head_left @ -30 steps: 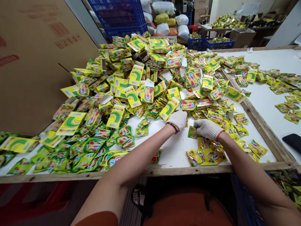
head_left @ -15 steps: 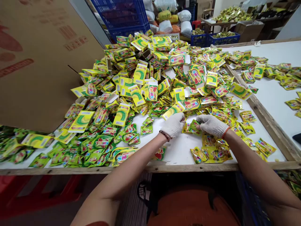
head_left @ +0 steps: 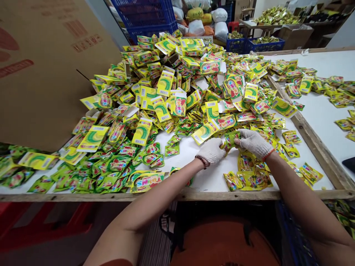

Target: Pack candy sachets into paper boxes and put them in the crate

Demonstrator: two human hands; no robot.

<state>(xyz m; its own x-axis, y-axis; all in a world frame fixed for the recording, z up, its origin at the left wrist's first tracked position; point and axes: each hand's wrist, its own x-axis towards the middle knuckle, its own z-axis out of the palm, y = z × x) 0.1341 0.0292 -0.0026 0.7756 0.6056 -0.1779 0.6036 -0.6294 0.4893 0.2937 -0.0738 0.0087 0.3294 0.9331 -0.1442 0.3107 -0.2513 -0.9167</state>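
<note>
1. Hands: 2, both in white knit gloves, near each other over the middle of the bench (head_left: 206, 181).
2. Right hand (head_left: 255, 143): thumb and fingers pinch 1 green sachet (head_left: 232, 139), up off the bench, just in front of the carton pile (head_left: 163, 81).
3. Left hand (head_left: 212, 151): fingers curled, tips by the green sachet and a yellow bit under it. Can't tell if they grip anything. 1 beaded bracelet (head_left: 203, 161) on that wrist.
4. Carton pile: many yellow-green cartons, several with flaps up; overlap too heavy to count.
5. Green sachet heap (head_left: 102, 171): front left, dozens, not countable. To its right, 2 loose green sachets (head_left: 172, 149) lie together.
6. Yellow sachet cluster (head_left: 249, 180): below the right hand, several overlapping, exact count unclear. 1 single yellow sachet (head_left: 311, 173) farther right.
7. Printed carton (head_left: 146, 181): 1 by the front rail (head_left: 216, 196), left of the left forearm. Another is partly hidden behind that arm.
8. Large cardboard box (head_left: 47, 85): 1, at left.
9. Back: 2 low blue crates (head_left: 265, 45) side by side, both filled; 1 red stool (head_left: 233, 26) behind them.
10. Right edge: 1 dark object (head_left: 350, 162), cut off by frame.
</note>
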